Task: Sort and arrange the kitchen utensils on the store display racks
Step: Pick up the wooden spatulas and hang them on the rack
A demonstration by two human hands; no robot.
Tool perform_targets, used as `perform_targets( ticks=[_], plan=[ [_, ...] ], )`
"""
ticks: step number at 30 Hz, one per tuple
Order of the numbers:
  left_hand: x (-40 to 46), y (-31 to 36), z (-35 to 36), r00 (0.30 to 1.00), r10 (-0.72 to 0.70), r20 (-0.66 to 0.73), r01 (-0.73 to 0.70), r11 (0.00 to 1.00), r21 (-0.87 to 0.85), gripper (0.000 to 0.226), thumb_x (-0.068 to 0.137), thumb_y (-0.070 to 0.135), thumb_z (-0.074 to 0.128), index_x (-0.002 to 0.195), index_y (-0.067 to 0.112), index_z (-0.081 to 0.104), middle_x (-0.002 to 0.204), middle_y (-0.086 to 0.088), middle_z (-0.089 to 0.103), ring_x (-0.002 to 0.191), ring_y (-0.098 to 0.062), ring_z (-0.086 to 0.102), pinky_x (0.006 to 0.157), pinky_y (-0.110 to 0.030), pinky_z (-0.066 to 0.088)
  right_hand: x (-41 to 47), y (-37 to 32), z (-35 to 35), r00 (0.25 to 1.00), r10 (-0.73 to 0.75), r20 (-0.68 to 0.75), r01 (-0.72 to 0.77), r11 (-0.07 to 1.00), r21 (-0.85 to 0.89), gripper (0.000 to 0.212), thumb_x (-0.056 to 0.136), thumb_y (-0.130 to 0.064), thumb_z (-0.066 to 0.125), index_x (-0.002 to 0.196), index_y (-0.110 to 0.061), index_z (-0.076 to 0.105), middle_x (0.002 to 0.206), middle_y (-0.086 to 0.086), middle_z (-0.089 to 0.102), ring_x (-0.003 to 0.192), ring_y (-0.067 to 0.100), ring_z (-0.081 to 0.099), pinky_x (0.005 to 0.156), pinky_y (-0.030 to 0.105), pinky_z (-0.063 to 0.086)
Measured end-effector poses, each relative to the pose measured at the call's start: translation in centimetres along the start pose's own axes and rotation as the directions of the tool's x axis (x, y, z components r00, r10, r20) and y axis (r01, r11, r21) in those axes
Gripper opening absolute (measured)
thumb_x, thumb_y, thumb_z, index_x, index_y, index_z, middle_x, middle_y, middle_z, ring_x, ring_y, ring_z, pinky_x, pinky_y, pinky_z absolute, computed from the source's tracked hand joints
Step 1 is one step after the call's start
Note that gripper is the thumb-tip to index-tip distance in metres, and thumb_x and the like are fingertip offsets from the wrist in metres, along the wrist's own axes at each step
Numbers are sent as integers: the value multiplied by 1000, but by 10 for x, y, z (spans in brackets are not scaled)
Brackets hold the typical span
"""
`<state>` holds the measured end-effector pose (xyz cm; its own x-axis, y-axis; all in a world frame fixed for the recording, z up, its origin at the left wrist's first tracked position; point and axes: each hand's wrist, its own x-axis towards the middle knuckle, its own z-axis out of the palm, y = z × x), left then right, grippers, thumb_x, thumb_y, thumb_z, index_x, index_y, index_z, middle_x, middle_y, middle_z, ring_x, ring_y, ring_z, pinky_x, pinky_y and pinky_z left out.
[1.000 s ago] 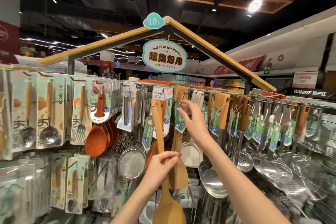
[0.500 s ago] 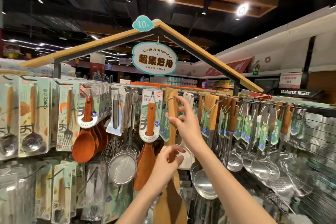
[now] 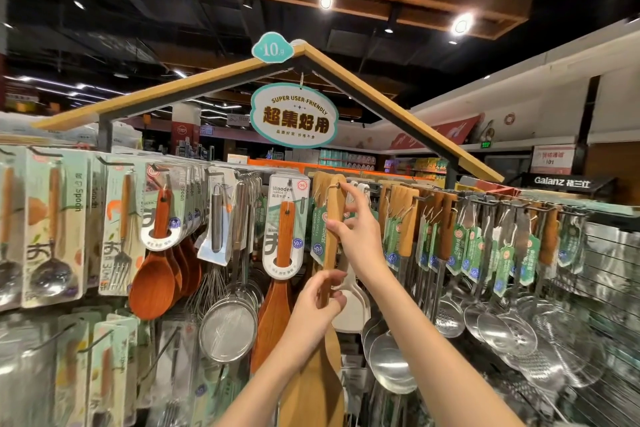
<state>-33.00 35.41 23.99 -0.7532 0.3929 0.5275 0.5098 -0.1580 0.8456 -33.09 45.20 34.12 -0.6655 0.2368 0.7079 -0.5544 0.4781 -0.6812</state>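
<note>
Wooden spatula [image 3: 330, 246] hangs upright in front of display rack [image 3: 502, 201], directly below oval sign [image 3: 294, 115], handle top at hook level. Left hand [image 3: 318, 305] grips handle at lower section, fingers curled round it. Right hand [image 3: 358, 236] pinches upper handle, index finger raised to hanging loop. Packaged wooden turner [image 3: 282, 253] just left of spatula. Steel ladles [image 3: 391, 354] lower right.

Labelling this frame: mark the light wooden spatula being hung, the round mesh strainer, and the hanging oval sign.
light wooden spatula [image 3: 333, 218], head view, on its upper handle.
round mesh strainer [image 3: 227, 331], head view, middle of the mesh.
hanging oval sign [image 3: 294, 116], head view, centre of its face.
</note>
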Motion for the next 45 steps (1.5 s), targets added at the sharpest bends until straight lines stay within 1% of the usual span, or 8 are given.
perform_targets(
  ticks=[5, 13, 15, 17, 23, 35, 39, 45],
  plan=[
    [3, -4, -1, 1000, 10, -9, -11, 1000, -23, 32, 86, 9, 59, 107, 34, 58, 110, 19, 62, 105, 8, 55, 86, -11, 44, 4, 5, 0, 1000, 0, -25, 0, 1000, -13, 62, 86, -4, 63, 129, -43, 40, 103, -13, 51, 72, 11, 66, 59, 13, 51],
    [2, -11, -1, 999, -44, 5, 44, 998, -34, 43, 87, 8, 59, 116, 39, 51, 123, 21, 52, 117, 5, 48, 106, -25, 35, 12, 19, 2, 999, 53, -5, -53, 997, -63, 58, 86, -5, 64, 131, -35, 42, 96, -19, 51, 67, 3, 64, 56, 12, 51],
    [1, -13, -3, 997, -75, 35, 76, 997, -26, 46, 88, 10, 58, 120, 41, 47, 121, 31, 44, 110, 16, 39, 104, -23, 28, 17, 23, 2, 998, 58, -16, -59, 996, -66, 58, 85, -4, 64, 131, -33, 44, 107, -10, 51, 72, 7, 63, 56, 11, 51],
    [4, -14, -4, 993, -102, 61, 104, 994, -25, 49, 89, 9, 56, 125, 39, 43, 117, 37, 38, 109, 12, 34, 101, -20, 24, 22, 26, 4, 998, 64, -29, -66, 993, -97, 58, 85, -3, 65, 132, -31, 45, 122, -3, 43, 77, 11, 61, 57, 12, 50],
    [20, -11, -8, 987, -148, 58, 151, 987, -52, 51, 90, 3, 54, 134, 24, 39, 131, 14, 41, 123, -1, 32, 97, -17, 26, 35, 36, 14, 995, 76, -66, -86, 983, -165, 62, 86, -1, 63, 137, -28, 42, 112, -11, 25, 69, 5, 50, 63, 10, 45],
    [40, -27, -13, 979, -201, 42, 201, 980, 9, 51, 89, 0, 53, 134, 20, 41, 134, 5, 44, 125, -8, 37, 104, -24, 31, 48, 55, 28, 993, 85, -84, -106, 955, -276, 64, 89, -5, 59, 141, -32, 33, 125, 3, 38, 74, 4, 49, 61, 11, 39],
    [29, -44, -17, 957, -284, 54, 282, 959, 29, 56, 89, 7, 56, 139, 17, 35, 139, -2, 41, 129, -14, 38, 109, -31, 33, 37, 62, 19, 998, 56, -2, -51, 879, -474, 71, 90, -11, 60, 142, -41, 23, 120, -7, 34, 72, 11, 56, 60, 31, 55],
    [2, -72, -20, 956, -286, 64, 276, 951, 137, 51, 88, 18, 60, 132, 31, 37, 138, 2, 40, 126, -13, 41, 98, -24, 35, 13, 72, 2, 992, 36, 119, 47, 779, -625, 63, 92, -26, 57, 144, -39, 23, 143, -4, 29, 116, 20, 48, 75, 38, 54]
  ],
)
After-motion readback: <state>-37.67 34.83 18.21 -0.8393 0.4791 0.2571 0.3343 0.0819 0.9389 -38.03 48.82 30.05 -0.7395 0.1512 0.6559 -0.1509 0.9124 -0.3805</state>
